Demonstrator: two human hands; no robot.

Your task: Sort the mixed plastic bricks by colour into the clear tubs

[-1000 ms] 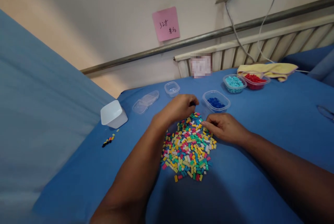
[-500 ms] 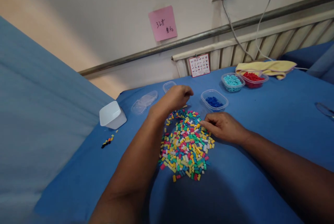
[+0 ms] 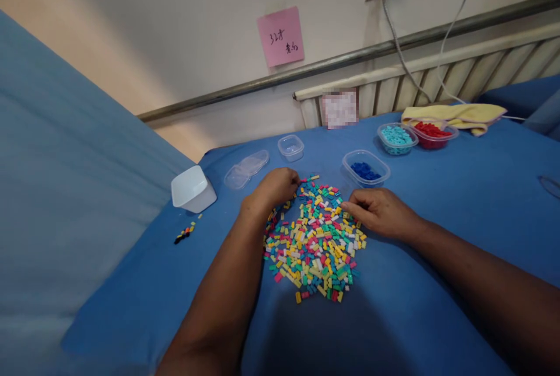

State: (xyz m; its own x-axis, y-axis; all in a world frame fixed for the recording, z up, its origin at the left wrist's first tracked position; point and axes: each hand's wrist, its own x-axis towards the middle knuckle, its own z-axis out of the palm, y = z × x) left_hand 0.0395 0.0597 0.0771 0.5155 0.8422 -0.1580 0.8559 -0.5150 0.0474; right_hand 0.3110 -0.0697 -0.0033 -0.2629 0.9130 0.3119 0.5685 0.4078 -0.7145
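A loose pile of small building bricks (image 3: 317, 242) in yellow, green, pink, white and teal lies on the blue cloth. At its far left edge is my left hand (image 3: 276, 184), fingers curled down at the bricks; what they pinch, if anything, is hidden. My right hand (image 3: 380, 211) rests against the pile's right edge, thumb and forefinger drawn together beside yellow bricks. Whether a brick is between them cannot be made out. Just behind the right hand stands a clear tub of dark blue bricks (image 3: 366, 169).
Farther right are tubs of light blue bricks (image 3: 396, 138) and red bricks (image 3: 433, 134), by a yellow cloth (image 3: 455, 116). Left lie clear lids (image 3: 247, 169), a small clear tub (image 3: 291, 147), a white container (image 3: 192, 189) and a few bricks (image 3: 186, 231).
My left hand has moved left and down from above the far end of the pile to its left edge, uncovering the small clear tub. My right hand stays at the pile.
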